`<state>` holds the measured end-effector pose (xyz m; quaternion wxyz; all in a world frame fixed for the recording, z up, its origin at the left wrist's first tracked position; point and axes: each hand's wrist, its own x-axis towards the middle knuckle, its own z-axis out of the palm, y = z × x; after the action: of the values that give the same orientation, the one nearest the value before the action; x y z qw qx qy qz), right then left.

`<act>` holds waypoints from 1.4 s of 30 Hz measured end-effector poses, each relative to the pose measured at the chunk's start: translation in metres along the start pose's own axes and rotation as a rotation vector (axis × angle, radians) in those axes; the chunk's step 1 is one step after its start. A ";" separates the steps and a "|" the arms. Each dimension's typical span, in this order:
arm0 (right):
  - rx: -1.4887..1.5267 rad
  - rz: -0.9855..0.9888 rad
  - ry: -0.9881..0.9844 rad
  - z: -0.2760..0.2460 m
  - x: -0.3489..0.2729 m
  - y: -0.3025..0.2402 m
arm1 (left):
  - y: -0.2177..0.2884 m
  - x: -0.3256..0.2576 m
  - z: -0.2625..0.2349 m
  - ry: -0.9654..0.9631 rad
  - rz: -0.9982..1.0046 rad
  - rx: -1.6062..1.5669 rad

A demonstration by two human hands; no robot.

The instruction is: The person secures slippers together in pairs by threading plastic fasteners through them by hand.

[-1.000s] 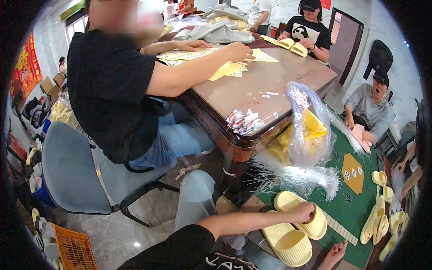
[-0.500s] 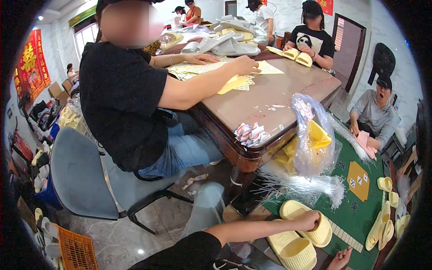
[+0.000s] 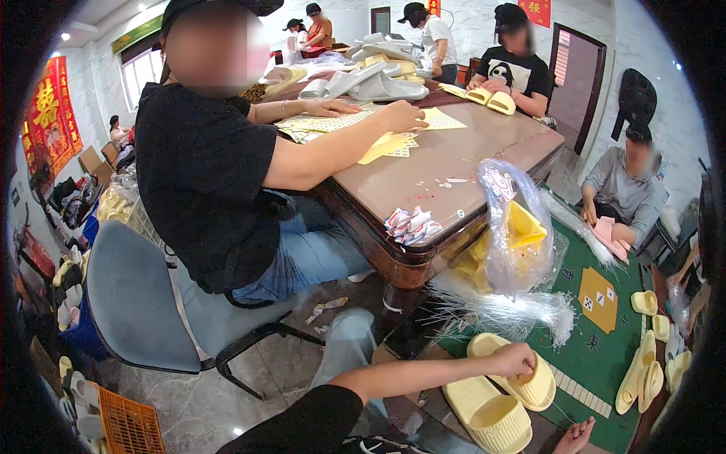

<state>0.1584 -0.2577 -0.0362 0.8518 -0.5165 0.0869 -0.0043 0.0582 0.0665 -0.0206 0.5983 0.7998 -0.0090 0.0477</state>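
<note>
A pair of pale yellow slippers lies in front of me at the near edge of the green table. My left hand (image 3: 517,362) is closed in a pinch over the strap of the farther slipper (image 3: 535,387); what the fingertips hold is too small to make out. Beside it lies the nearer slipper (image 3: 495,424), its sole against the other one. My right hand (image 3: 576,436), at the lower edge, has its fingers curled around the end of a thin clear plastic strand (image 3: 561,415) that runs toward the farther slipper.
A bundle of clear plastic strands (image 3: 522,314) and a clear bag with yellow pieces (image 3: 518,234) lie beyond the slippers. More yellow slippers (image 3: 637,374) line the right. A person in black (image 3: 212,174) handles sticker sheets (image 3: 333,125) at the brown table (image 3: 454,163).
My left hand has come up out of the farther slipper's strap opening to just above it. The thin strand now shows by my right hand, which has hardly moved.
</note>
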 end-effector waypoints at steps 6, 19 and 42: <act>0.074 0.035 -0.010 -0.003 -0.003 -0.003 | 0.024 -0.047 -0.041 -0.312 -0.118 -0.336; 0.271 -0.016 -0.421 -0.070 0.054 0.014 | 0.028 -0.092 -0.050 -0.219 -0.054 -0.565; -0.669 -0.418 -0.332 0.072 -0.105 -0.028 | 0.033 -0.092 -0.016 0.090 0.408 0.297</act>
<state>0.0680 -0.1976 0.0356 0.6207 -0.7646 -0.1611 -0.0652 -0.0369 0.0683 0.0075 0.4520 0.8577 -0.1364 0.2035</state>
